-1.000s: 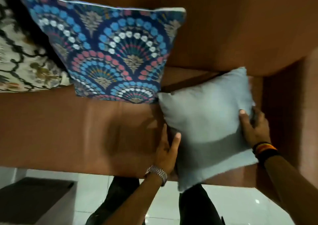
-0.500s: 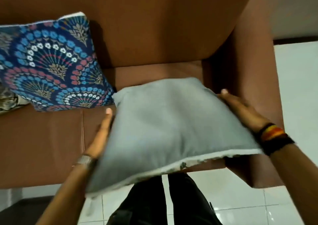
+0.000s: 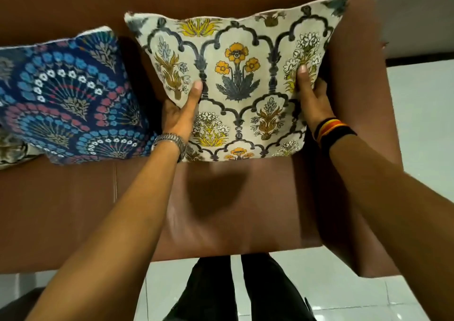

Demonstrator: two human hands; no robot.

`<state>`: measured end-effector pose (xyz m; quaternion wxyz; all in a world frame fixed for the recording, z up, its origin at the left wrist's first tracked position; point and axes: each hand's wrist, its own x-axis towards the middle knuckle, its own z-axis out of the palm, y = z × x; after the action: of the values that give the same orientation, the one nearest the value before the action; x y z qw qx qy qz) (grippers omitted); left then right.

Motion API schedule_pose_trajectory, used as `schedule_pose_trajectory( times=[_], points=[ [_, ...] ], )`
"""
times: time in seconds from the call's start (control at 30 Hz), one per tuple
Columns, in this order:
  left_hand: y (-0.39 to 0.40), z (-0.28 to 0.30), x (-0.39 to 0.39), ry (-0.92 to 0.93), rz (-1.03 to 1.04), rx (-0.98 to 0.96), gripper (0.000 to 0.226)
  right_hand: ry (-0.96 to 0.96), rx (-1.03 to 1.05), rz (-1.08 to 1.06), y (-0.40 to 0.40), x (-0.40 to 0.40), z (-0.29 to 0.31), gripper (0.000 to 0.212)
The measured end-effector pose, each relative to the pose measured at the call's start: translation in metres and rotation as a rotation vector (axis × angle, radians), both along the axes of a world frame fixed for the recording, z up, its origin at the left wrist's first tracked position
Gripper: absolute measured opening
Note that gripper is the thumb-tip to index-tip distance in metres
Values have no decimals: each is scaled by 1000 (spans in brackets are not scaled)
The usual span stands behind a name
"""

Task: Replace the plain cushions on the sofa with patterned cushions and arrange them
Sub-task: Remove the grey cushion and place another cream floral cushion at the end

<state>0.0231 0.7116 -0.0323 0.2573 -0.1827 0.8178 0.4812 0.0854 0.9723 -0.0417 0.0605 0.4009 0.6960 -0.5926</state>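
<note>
Head view. I see both hands clamped on a cream floral cushion [image 3: 235, 82] that stands upright against the backrest of the brown sofa [image 3: 73, 198], at the sofa's right end. My left hand [image 3: 180, 114] grips the cushion's left edge: thumb across the front face, remaining fingers hidden behind the fabric. My right hand [image 3: 310, 94] grips the right edge in the same manner, thumb forward, fingers wrapped behind. The cushion's lower edge meets the seat; its right edge sits just beside the inner face of the armrest [image 3: 356, 99]. A metal watch [image 3: 172, 141] is on the left wrist; striped bands [image 3: 331, 130] are on the right wrist.

Difference from the earlier frame: half a second ago both hands held a plain grey cushion, tilted flat above the seat at this same end. That grey cushion is no longer in view, and the floral cushion now occupies its position, held between both hands.

The blue fan-patterned cushion [image 3: 66, 99] leans against the backrest to the left of the floral cushion, as it did before, with a narrow dark gap between the two. A corner of a further patterned cushion [image 3: 9, 153] shows at the far left edge, partly cut off. White floor tiles [image 3: 417, 124] lie beyond the armrest.
</note>
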Motion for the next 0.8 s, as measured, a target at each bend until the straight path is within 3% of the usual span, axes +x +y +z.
schedule_pose_trajectory(
  times=[0.1, 0.2, 0.3, 0.4, 0.53, 0.67, 0.8],
  points=[
    [-2, 0, 1, 81, 72, 125, 126, 85, -32, 8, -12, 0, 19, 89],
    [-9, -7, 20, -8, 126, 388, 114, 252, 18, 65, -30, 1, 61, 70],
    [-10, -11, 47, -104, 292, 609, 116, 344, 256, 213, -42, -15, 99, 69],
    [9, -14, 46, -178, 361, 607, 138, 246, 472, 353, -36, -42, 104, 92],
    [32, -26, 41, -282, 321, 509, 152, 72, 391, 449, -11, -56, 79, 102],
    [26, -43, 56, -299, 373, 480, 135, 138, 411, 435, -10, -49, 61, 106],
    [-11, -54, 84, -372, 446, 463, 127, 249, 556, 240, -25, -15, 53, 93]
  ],
)
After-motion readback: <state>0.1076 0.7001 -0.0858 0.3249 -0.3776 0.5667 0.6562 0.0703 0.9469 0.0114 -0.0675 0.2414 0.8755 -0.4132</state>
